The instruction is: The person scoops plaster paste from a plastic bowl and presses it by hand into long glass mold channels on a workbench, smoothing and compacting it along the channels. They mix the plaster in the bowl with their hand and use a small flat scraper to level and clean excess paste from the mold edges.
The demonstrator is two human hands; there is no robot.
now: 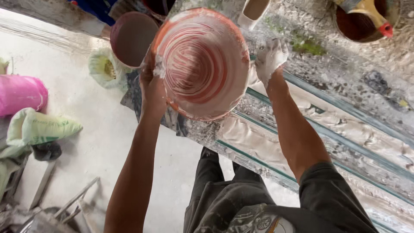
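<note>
Basin: an orange plastic basin (202, 62), smeared inside with white plaster in spiral streaks, is sitting tilted near the top centre of the view, its open mouth turning toward the camera and its lower rim hanging over the near edge of the mould bench (366, 129).
Left hand: the left hand (152, 84) is gripping the basin at its 9 o'clock rim, fingers curled tightly round the edge with the thumb side pressing on the wall; this is the hand carrying the tilt.
Right hand: the right hand (269, 56), coated in white plaster, is lying at the basin's 3 o'clock, just beside or touching the outer wall; fingers are bunching loosely, and I cannot tell whether they are actually pinching the rim.
Key relation: the basin is sitting between the two hands, left at 9 and right at 3; the left is plainly clamped on, the right only alongside.
Bench surface: wet plaster (258, 138) is spreading in long strips between green rails at the basin's 5 o'clock.
Surroundings: a maroon bucket (131, 36) is standing at the basin's 10 o'clock; a pink sack (19, 92) and a pale green sack (41, 127) are lying on the floor (99, 142) far toward 9 o'clock.
</note>
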